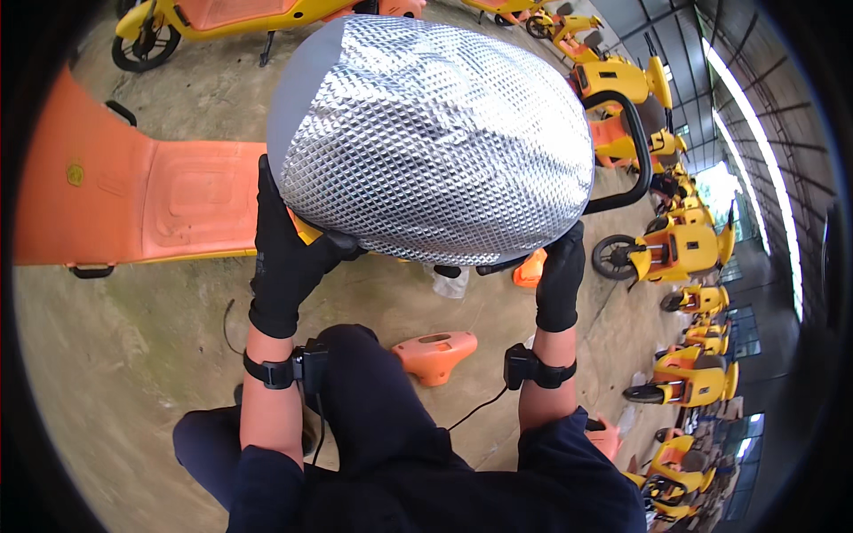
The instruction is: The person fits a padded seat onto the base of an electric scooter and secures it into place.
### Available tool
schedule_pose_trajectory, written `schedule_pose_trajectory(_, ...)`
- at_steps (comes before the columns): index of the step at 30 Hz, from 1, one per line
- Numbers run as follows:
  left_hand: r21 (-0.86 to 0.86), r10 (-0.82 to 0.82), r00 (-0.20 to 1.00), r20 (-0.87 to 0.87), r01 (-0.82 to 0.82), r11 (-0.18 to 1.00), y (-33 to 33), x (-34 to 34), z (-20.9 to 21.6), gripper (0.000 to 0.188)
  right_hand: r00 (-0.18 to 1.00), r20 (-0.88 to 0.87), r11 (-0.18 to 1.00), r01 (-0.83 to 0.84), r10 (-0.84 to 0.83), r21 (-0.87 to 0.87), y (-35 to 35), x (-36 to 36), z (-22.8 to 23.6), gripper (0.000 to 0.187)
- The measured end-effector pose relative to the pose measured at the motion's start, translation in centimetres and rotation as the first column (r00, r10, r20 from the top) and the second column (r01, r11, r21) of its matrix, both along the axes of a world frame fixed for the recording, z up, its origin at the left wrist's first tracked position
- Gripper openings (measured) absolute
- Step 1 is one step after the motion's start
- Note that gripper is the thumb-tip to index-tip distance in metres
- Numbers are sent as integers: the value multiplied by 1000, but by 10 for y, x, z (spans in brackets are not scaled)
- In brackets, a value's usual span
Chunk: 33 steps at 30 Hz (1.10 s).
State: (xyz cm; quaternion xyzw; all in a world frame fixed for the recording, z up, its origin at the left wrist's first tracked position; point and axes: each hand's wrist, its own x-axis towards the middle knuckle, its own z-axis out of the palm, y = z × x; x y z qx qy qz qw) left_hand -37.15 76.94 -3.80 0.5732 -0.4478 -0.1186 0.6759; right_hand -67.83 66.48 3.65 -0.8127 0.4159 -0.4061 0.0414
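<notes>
A silver, quilted foil seat cover with a grey panel at its left end sits over the seat of a yellow and orange scooter. My left hand, in a black glove, grips the cover's near left edge, its thumb along the near side and its fingers up the left end. At the near right corner, my gloved right hand closes on the edge; the cover partly hides its fingertips. A black grab rail sticks out beyond the right end.
On the concrete floor by my knee lies an orange plastic shell. Another orange part shows under the seat's right side. Several yellow scooters stand in a row on the right, and another scooter is behind at the far left.
</notes>
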Motion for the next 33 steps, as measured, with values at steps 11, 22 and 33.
schedule_pose_trajectory(11, -35, 14, 997, -80, -17, 999, 9, 9, -5, 63, 994, -108, 735, -90, 23, -672, 43, 102, 118, 33)
schedule_pose_trajectory(22, -92, 120, 983, -141, -134, 987, 6, 3, 2, 65, 487, 844, 909, -416, 224, -1, 61, 86, 72, 47)
schedule_pose_trajectory(33, 421, -65, 979, 194, -23, 907, 55, -7, 6, 24, 616, 512, 611, -764, 598, 205, 119, 169, 123, 76)
